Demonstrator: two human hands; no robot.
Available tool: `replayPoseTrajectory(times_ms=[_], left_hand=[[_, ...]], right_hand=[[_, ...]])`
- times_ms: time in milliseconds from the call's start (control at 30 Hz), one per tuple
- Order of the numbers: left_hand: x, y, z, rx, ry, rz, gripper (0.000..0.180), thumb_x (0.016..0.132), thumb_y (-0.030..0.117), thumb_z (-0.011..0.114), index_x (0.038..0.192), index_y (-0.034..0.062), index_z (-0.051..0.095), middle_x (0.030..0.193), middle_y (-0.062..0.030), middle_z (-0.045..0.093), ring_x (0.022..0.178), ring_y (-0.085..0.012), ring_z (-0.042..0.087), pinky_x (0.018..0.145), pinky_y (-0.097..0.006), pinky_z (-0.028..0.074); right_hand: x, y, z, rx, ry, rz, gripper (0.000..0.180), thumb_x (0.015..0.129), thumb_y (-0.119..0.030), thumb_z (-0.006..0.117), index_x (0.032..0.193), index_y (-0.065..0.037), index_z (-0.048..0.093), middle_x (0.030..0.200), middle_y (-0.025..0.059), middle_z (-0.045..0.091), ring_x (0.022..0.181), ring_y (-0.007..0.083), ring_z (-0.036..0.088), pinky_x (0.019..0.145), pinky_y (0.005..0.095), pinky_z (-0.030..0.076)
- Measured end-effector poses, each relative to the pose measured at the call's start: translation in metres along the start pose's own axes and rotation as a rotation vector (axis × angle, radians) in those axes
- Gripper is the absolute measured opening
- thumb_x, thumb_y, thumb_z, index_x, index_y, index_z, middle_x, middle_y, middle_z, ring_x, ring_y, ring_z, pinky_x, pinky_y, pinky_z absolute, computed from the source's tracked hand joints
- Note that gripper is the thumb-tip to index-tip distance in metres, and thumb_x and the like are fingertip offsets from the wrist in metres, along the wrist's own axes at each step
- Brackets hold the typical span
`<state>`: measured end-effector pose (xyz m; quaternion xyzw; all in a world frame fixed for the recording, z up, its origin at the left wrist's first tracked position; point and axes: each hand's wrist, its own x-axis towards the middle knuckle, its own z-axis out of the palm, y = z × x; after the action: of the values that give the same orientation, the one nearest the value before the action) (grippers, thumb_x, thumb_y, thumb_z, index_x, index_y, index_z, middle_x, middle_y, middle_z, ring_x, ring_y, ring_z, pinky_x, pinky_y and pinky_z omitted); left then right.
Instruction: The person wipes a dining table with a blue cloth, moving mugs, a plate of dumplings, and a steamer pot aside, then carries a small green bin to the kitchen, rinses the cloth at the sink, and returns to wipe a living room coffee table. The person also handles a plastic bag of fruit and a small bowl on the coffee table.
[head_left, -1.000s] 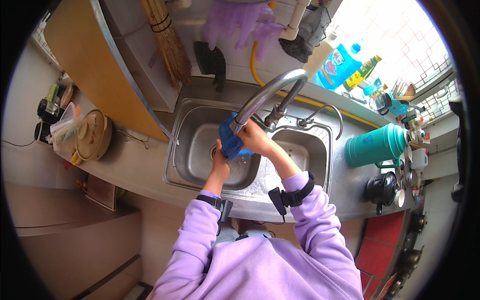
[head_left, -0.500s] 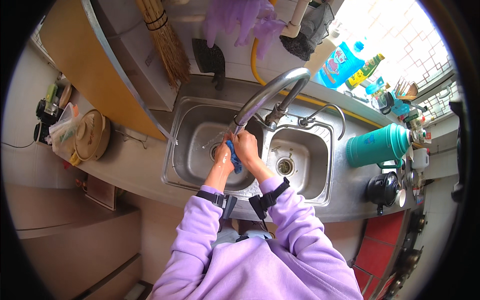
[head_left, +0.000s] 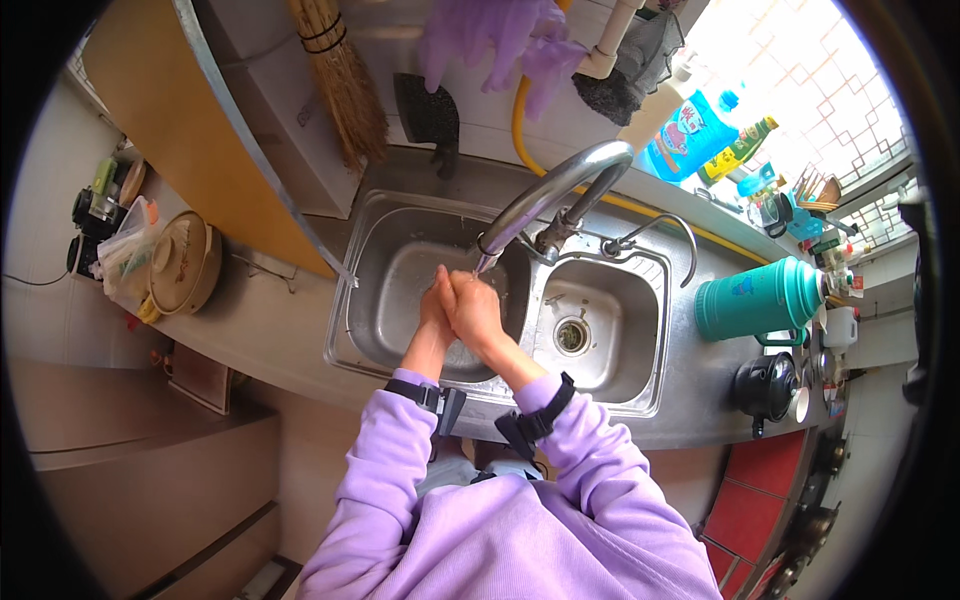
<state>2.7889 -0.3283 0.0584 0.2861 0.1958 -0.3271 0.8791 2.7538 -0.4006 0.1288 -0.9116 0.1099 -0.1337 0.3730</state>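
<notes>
Over the left sink basin (head_left: 378, 300), my left hand (head_left: 432, 318) and my right hand (head_left: 474, 310) are pressed together, fingers closed. My right hand lies over and beside the left one and covers part of it. They are just below the spout of the curved metal faucet (head_left: 545, 190), where water runs down onto them. The blue cloth seen between my hands a moment ago is hidden now; it does not show in the basin, so it seems to be squeezed inside my closed hands.
A smaller right basin (head_left: 620, 335) has bits of food around its drain. On the right counter are a teal thermos (head_left: 755, 298) and a black pot (head_left: 765, 385). A tan lidded pot (head_left: 185, 265) stands left. Purple gloves (head_left: 490, 45) and a straw broom (head_left: 345, 85) hang behind.
My hands have closed together, and the blue cloth has gone out of sight between them. My right hand has shifted slightly left and down from the spout.
</notes>
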Motion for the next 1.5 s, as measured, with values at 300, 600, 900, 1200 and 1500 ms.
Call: replayPoseTrajectory(times_ms=[300,600,900,1200,1500], left_hand=[[-0.019,0.018,-0.009,0.326,0.283,-0.064,0.05,0.089,0.054,0.046,0.111,0.0099,0.055,0.103,-0.007,0.057,0.101,-0.0172,0.054,0.085,-0.047,0.042],[-0.002,0.005,-0.018,-0.089,-0.342,-0.216,0.042,0.091,0.035,0.049,0.116,0.0016,0.053,0.108,-0.0102,0.061,0.095,-0.0241,0.061,0.085,-0.037,0.049],[-0.032,0.016,-0.003,-0.155,-0.462,-0.256,0.046,0.089,0.026,0.053,0.126,0.0007,0.044,0.117,-0.0137,0.056,0.103,-0.0257,0.057,0.092,-0.037,0.045],[-0.009,0.008,-0.024,-0.156,-0.325,-0.235,0.042,0.09,0.036,0.046,0.113,0.0025,0.055,0.109,-0.0118,0.061,0.099,-0.0257,0.06,0.089,-0.039,0.047],[0.011,-0.015,0.004,0.098,0.12,-0.073,0.037,0.09,0.047,0.046,0.087,0.0115,0.057,0.083,-0.0019,0.06,0.079,-0.0168,0.057,0.069,-0.03,0.048]], right_hand=[[0.023,0.04,-0.028,0.429,-0.197,0.123,0.026,0.083,-0.025,0.063,0.082,0.0,0.061,0.066,0.0116,0.06,0.063,0.0125,0.055,0.057,0.0306,0.043],[-0.014,0.03,-0.066,0.455,-0.349,0.12,0.026,0.082,-0.021,0.066,0.097,0.0,0.065,0.086,0.0102,0.067,0.082,0.0149,0.061,0.074,0.0301,0.048],[-0.007,0.094,-0.04,0.568,-0.231,0.399,0.024,0.087,-0.021,0.06,0.094,0.003,0.058,0.086,0.009,0.063,0.086,0.0113,0.058,0.075,0.0244,0.045],[-0.009,0.027,-0.033,0.821,0.0,0.456,0.018,0.087,-0.017,0.05,0.104,-0.01,0.051,0.087,0.0026,0.056,0.076,0.0131,0.052,0.066,0.0274,0.043],[-0.008,0.004,-0.012,-0.044,0.061,0.049,0.029,0.084,-0.033,0.056,0.073,-0.006,0.059,0.069,0.0179,0.061,0.066,0.0375,0.06,0.059,0.0474,0.047]])
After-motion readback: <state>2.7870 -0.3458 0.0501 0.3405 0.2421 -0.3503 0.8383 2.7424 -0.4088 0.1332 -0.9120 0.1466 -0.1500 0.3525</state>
